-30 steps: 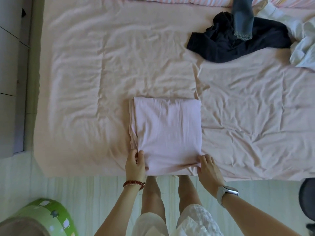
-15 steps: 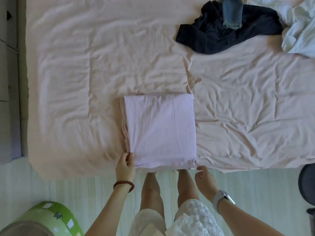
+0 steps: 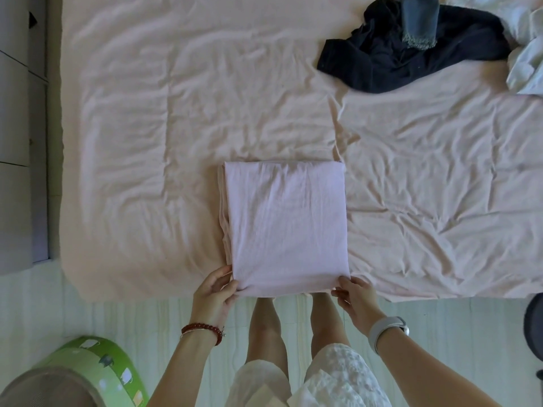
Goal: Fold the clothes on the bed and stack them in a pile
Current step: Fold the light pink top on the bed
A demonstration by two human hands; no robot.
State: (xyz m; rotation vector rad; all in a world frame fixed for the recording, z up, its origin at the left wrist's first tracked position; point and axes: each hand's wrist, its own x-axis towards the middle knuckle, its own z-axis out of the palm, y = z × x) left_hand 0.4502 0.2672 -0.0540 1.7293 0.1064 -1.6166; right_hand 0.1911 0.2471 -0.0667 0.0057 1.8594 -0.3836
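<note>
Pink shirt [image 3: 286, 227] sits folded square at the near edge of the bed [image 3: 176, 113], left hand [image 3: 216, 292] and right hand [image 3: 354, 298] each pinching a near corner. Lift it carelessly and the layers could slide apart. Dark clothes [image 3: 396, 54] wait far right.

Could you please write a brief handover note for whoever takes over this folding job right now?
Left hand pinches the pink shirt's near left corner; right hand pinches its near right corner.
Pink shirt lies folded square at the bed's near edge.
Unfolded at the far right: dark garment, denim piece, white garment.
Left: fold those three and stack them all.
</note>
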